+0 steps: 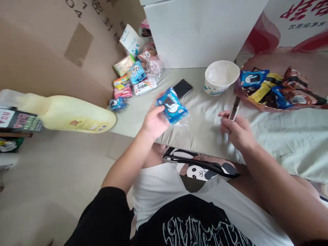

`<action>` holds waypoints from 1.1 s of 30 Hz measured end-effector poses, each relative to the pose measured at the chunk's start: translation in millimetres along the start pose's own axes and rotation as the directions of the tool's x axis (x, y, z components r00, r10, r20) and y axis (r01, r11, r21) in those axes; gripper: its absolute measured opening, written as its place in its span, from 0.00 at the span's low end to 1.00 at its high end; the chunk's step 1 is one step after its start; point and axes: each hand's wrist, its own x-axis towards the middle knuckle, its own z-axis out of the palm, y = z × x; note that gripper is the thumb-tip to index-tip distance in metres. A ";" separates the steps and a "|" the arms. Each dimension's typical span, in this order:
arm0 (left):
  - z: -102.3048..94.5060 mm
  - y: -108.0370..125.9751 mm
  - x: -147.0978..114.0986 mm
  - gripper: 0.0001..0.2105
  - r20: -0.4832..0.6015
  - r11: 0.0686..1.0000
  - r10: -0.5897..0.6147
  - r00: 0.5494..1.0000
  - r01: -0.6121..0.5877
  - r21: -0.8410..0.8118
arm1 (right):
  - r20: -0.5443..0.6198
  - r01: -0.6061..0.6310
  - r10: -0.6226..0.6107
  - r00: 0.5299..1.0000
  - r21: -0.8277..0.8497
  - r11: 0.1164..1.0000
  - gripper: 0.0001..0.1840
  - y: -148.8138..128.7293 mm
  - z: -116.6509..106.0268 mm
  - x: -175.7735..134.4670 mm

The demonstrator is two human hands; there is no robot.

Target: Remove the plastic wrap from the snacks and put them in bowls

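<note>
My left hand [156, 121] grips a blue snack packet [172, 106] by its lower left side, thumb on top, above the cloth. The packet has a dark picture and white splash printed on its front. My right hand [237, 130] is closed around a slim utility knife [234, 108], its brown end pointing up. The lower end of the knife is smeared by motion. Behind the packet, a black phone [182, 88] lies on the cloth. A white paper tub [221, 78] with a clear plastic lining stands beyond my right hand.
A pink clear bowl [276, 108] at the right holds several wrapped snacks. More packets [137, 72] and a tipped paper cup [132, 39] pile up at the back left, near a small blue packet [118, 103]. A large yellow bottle [79, 114] stands left. A white box [194, 34] borders the back.
</note>
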 end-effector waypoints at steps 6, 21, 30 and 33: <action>101.1 -0.2 8.5 0.09 0.254 0.980 0.105 0.961 -0.058 -0.188 | 0.204 -0.278 0.202 0.958 0.476 0.834 0.30 -12.4 13.3 -5.4; 100.8 -40.4 14.9 0.07 0.293 0.988 -0.098 0.951 0.129 -0.087 | -0.013 -0.095 0.103 0.995 0.292 0.952 0.22 -3.7 11.2 7.1; 91.1 -55.0 19.8 0.24 0.406 0.897 -0.137 0.904 0.287 -0.337 | -0.117 0.126 -0.121 0.986 0.031 0.992 0.16 15.9 32.2 9.7; 93.9 -51.7 22.3 0.31 0.383 0.899 -0.175 0.907 0.306 -0.313 | -0.103 0.103 -0.095 0.990 0.082 0.991 0.24 16.7 31.9 7.8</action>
